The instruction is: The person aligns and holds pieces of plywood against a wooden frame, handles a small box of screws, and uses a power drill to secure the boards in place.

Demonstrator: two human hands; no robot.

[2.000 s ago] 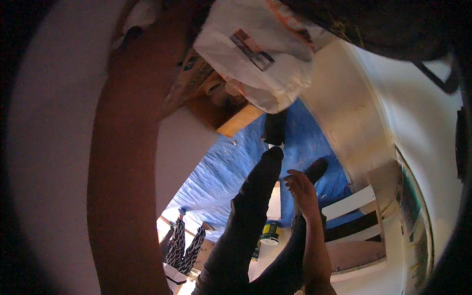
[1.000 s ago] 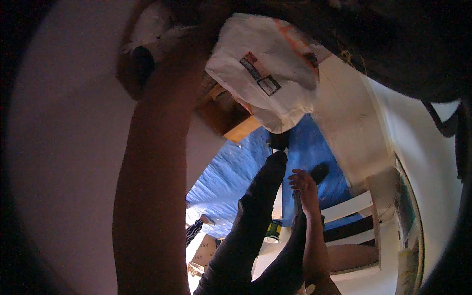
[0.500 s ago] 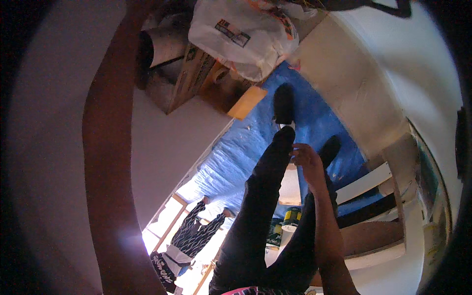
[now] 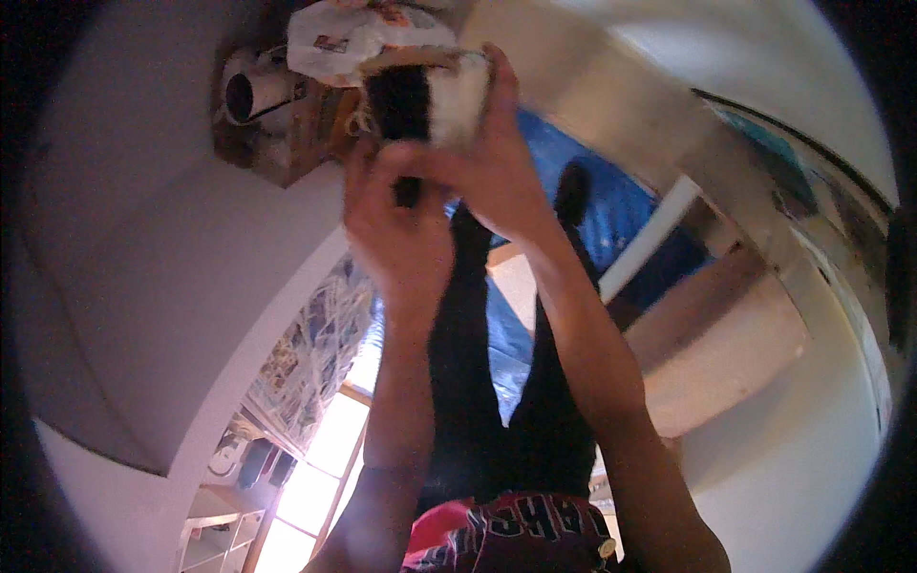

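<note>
Both my hands are raised together at the upper middle, around a squarish black and off-white thing (image 4: 458, 100). Motion blurs it, so I cannot make out its kind; its far edge is tan, and a short black part sticks out below. My right hand (image 4: 482, 172) grips its right side, fingers along the edge and thumb across the near side. Close against the near left corner, my left hand (image 4: 392, 215) has its fingers curled at the black part. Some of its fingertips are hidden.
Blue sheeting (image 4: 611, 215) covers the floor around my feet. A white plastic bag (image 4: 330, 43) and a cardboard box (image 4: 291, 158) lie beyond my hands to the left. A white-edged shelf unit (image 4: 712, 353) stands close on the right. A bright window (image 4: 320, 449) is at lower left.
My left arm has come down from its high reach, and my right hand has risen from beside my knee. Both hands now meet at the black and off-white thing. The view has shifted.
</note>
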